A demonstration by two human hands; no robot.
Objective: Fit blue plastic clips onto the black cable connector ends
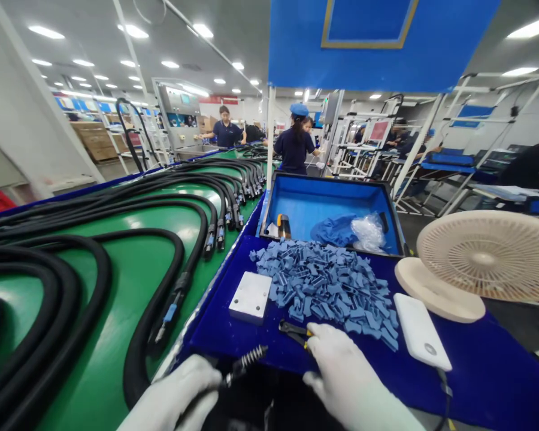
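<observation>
Both my hands wear white gloves at the bottom of the view. My left hand (179, 395) is closed round a black cable end whose metal spring tip (247, 362) points up and to the right. My right hand (341, 371) rests on the blue mat (476, 371), its fingers curled onto black and yellow pliers (294, 331). Just beyond the pliers lies a heap of small blue plastic pieces (327, 284). A white block (250, 296) sits to the left of the heap.
Black cables (117, 239) lie across the green conveyor (139, 269) on the left. A blue tray (332, 209) behind the heap holds a blue cloth and a plastic bag. A white fan (485, 257) and a white power bank (421, 331) are on the right. Co-workers stand far behind.
</observation>
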